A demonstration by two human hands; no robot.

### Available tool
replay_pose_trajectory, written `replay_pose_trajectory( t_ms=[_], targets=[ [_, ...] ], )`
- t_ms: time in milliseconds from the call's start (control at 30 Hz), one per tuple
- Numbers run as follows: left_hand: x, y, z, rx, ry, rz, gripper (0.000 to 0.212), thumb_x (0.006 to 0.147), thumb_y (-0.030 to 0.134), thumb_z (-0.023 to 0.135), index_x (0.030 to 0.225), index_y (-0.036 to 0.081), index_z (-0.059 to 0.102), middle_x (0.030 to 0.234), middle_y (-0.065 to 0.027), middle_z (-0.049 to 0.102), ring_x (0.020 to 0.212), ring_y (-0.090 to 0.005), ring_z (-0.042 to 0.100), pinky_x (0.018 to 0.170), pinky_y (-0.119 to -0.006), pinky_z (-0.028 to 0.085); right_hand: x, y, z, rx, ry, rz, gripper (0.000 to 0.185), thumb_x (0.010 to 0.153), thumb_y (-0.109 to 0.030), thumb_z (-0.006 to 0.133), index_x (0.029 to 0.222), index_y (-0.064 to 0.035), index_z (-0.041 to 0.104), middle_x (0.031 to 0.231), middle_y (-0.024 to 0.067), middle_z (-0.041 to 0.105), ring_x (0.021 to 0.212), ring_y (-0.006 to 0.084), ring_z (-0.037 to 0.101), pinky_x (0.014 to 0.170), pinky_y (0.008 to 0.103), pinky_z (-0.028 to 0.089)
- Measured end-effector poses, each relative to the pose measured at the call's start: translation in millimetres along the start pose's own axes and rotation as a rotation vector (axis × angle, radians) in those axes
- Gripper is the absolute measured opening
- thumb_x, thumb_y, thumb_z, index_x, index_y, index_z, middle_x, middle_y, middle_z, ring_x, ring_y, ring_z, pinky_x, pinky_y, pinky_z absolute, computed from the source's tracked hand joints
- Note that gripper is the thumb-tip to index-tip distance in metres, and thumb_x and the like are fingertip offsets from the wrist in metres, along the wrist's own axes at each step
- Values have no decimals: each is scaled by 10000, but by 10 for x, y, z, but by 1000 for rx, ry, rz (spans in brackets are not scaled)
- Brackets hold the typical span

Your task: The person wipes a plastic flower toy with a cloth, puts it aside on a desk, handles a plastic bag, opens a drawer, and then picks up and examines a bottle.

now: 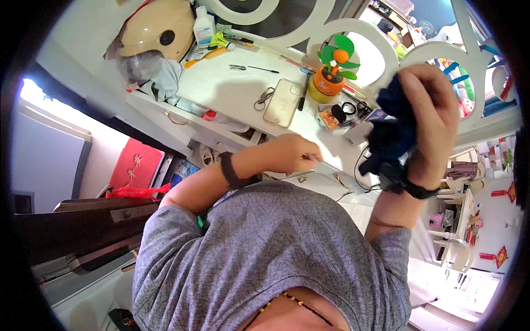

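Observation:
My right hand (434,120) is raised at the right, its fingers closed on a bunched dark blue cloth (393,128) that hangs down in folds. My left hand (294,153) is curled near the front edge of the white cabinet top (232,89); whether its fingers hold anything is hidden. Close beyond the left hand lie a clear phone case (283,103) and a metal nail clipper or key-like tool (264,98). Left of that hand, an open drawer (198,124) shows pale and red items inside.
A cream helmet (155,31) and a white bottle (204,27) stand at the back left. An orange potted toy plant (329,80) stands by the white openwork panel (372,45). Small items, including a black hair tie (349,108), crowd the right side. A thin black cable (359,165) hangs near the cloth.

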State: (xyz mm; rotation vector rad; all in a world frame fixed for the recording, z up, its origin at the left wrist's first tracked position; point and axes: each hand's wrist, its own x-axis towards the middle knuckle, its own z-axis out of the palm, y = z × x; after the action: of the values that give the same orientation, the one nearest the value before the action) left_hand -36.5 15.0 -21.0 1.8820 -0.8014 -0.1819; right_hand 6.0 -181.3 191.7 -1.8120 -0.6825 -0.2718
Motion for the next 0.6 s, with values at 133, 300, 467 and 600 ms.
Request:
replay_pose_trajectory(
  t_ms=[133, 300, 467, 600],
  targets=[
    [-553, -266, -192, 160, 51, -257, 216, 861, 246, 632, 918, 43, 681, 851, -153, 685, 782, -307, 669, 699, -407, 517, 254, -4, 718, 68, -145, -177, 180, 858, -177, 730, 901, -9, 680, 796, 2, 661, 735, 65, 601, 673, 225, 475],
    [-1187, -505, -396, 532, 219, -590, 246, 830, 279, 586, 801, 54, 681, 794, -167, 674, 772, -359, 651, 679, -462, 505, 382, -357, 1098, 94, -184, -143, 150, 889, -107, 709, 853, 8, 620, 714, -16, 588, 654, 39, 494, 583, 193, 379],
    [-1358, -603, -404, 613, 488, -597, 244, 847, 281, 583, 781, 60, 663, 775, -151, 669, 761, -378, 639, 673, -499, 490, 407, -233, 1300, 110, -206, -184, 146, 875, -122, 719, 850, -7, 633, 723, -43, 571, 669, 31, 477, 601, 192, 380],
    [-1288, -787, -393, 645, 510, -546, 235, 856, 270, 580, 793, 60, 662, 771, -159, 667, 755, -389, 635, 672, -504, 489, 383, 119, 1571, 87, -182, -237, 216, 827, -230, 746, 859, -27, 680, 717, 37, 665, 662, 89, 606, 612, 264, 486]
  ],
)
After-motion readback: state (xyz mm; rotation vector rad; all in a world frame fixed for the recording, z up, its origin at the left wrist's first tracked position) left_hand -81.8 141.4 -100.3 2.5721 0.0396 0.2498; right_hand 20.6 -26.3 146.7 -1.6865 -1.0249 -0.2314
